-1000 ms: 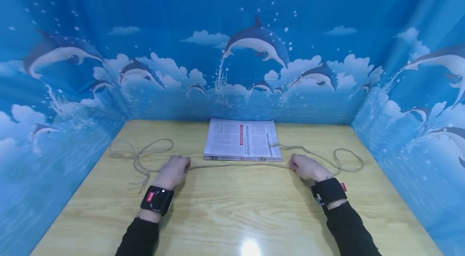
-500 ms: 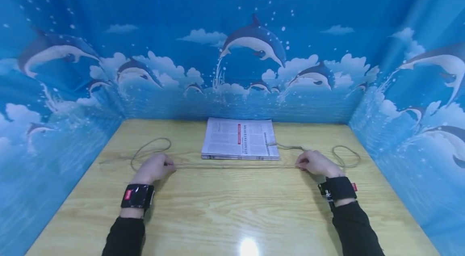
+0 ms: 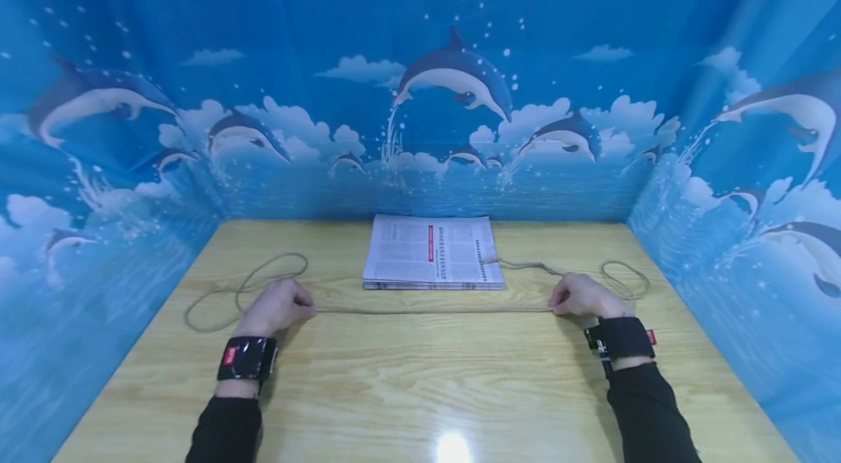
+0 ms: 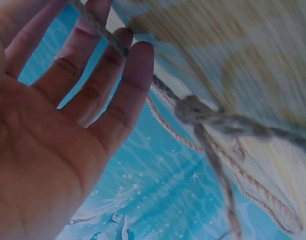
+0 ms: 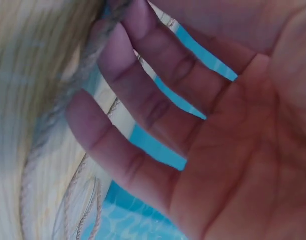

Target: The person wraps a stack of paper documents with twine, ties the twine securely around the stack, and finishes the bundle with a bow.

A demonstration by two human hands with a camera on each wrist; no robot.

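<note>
A thin tan rope (image 3: 427, 312) runs nearly straight across the wooden table between both hands, just in front of a stack of folded newspapers (image 3: 430, 247). My left hand (image 3: 277, 306) pinches it at the left; beyond that hand the rope lies in loose loops. The left wrist view shows a knot (image 4: 190, 108) in the rope close to the fingers (image 4: 137, 75). At the right, my right hand (image 3: 581, 295) pinches the rope between thumb and fingertips. Another length curls behind that hand, and one end lies over the newspapers' right edge. Both thumb tips are hidden in the wrist views.
The light wooden table (image 3: 420, 390) is bounded at the back and sides by a blue dolphin-print curtain (image 3: 315, 83). The newspapers lie near the table's back edge. A black strap (image 3: 248, 358) is on the left wrist and another strap (image 3: 627, 337) on the right.
My left hand has moved left and my right hand slightly right, widening the stretch of rope between them. That stretch now lies a little farther from the newspapers, and the left loops have shifted.
</note>
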